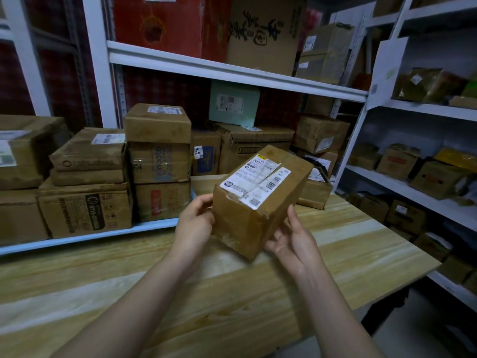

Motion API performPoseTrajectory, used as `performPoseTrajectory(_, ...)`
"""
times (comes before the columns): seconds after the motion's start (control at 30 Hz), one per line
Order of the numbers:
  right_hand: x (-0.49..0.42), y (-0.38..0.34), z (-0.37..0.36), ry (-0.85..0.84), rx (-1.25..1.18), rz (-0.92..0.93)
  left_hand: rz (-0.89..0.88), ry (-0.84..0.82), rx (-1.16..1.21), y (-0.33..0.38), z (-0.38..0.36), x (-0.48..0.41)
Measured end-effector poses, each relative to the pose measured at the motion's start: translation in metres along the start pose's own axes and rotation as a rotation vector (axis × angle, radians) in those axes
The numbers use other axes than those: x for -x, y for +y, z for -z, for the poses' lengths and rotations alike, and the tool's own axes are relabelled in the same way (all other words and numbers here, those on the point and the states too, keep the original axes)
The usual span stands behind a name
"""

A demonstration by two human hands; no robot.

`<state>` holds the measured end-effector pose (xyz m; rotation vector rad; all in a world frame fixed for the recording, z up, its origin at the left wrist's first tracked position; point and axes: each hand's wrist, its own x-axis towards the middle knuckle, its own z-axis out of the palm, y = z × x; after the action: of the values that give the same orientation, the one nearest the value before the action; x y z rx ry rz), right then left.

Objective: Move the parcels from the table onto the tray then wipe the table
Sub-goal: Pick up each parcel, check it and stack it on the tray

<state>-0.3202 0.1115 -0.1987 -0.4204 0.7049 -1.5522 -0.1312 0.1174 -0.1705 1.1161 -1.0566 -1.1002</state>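
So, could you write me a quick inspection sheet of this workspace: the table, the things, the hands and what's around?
Surface: wooden table, wood-grain top with pale stripes.
Job's things: taped cardboard parcel with a shipping label, held tilted above the table; blue tray behind the table, stacked with boxes.
Clutter: a smaller box at the table's far end, possibly another parcel.
Hands: left hand and right hand both hold the parcel, one on each side.
Cables: nothing seen.
Surroundings: white shelves loaded with cartons, behind and to the right.

Bare left hand (195, 223), bare right hand (291, 244), forearms uncovered down to frame edge
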Motion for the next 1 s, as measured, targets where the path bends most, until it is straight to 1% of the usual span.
performPoseTrajectory(0.07,-0.001,0.001,0.0,0.0,0.059,-0.028,-0.004,0.023,-0.057,-0.001,0.0,0.002)
performPoseTrajectory(0.13,-0.003,0.004,0.0,-0.003,0.069,-0.042,0.007,0.024,-0.044,0.002,0.0,0.004)
performPoseTrajectory(0.2,-0.005,0.005,0.001,0.009,0.065,-0.008,0.038,0.023,0.003,0.01,-0.002,0.007)
performPoseTrajectory(0.27,-0.007,0.005,0.003,0.023,0.041,0.037,0.077,-0.015,0.043,0.013,-0.003,0.007)
performPoseTrajectory(0.33,-0.005,0.004,0.004,0.017,0.024,0.061,0.101,-0.061,0.01,0.012,-0.003,0.006)
performPoseTrajectory(0.4,-0.003,0.004,0.004,0.003,0.025,0.071,0.122,-0.07,-0.024,0.009,-0.004,0.007)
performPoseTrajectory(0.43,-0.002,0.005,0.004,-0.002,0.03,0.076,0.146,-0.058,-0.009,0.008,-0.006,0.006)
performPoseTrajectory(0.5,0.0,0.004,0.004,-0.029,0.044,0.096,0.216,-0.025,0.101,0.008,-0.009,0.006)
performPoseTrajectory(0.6,0.004,0.001,0.004,-0.1,0.153,0.157,0.272,0.024,0.255,0.004,-0.008,0.003)
performPoseTrajectory(0.7,0.004,0.002,0.007,-0.164,0.194,0.178,0.297,0.027,0.297,-0.003,-0.006,0.0)
performPoseTrajectory(0.83,0.006,0.007,0.012,-0.186,0.285,0.134,0.298,0.024,0.303,-0.002,-0.008,-0.001)
performPoseTrajectory(0.93,0.008,0.011,0.015,-0.266,0.37,0.038,0.331,0.008,0.361,0.001,-0.009,0.0)
performPoseTrajectory(1.0,0.01,0.013,0.014,-0.315,0.358,0.007,0.338,-0.016,0.357,0.002,-0.008,0.003)
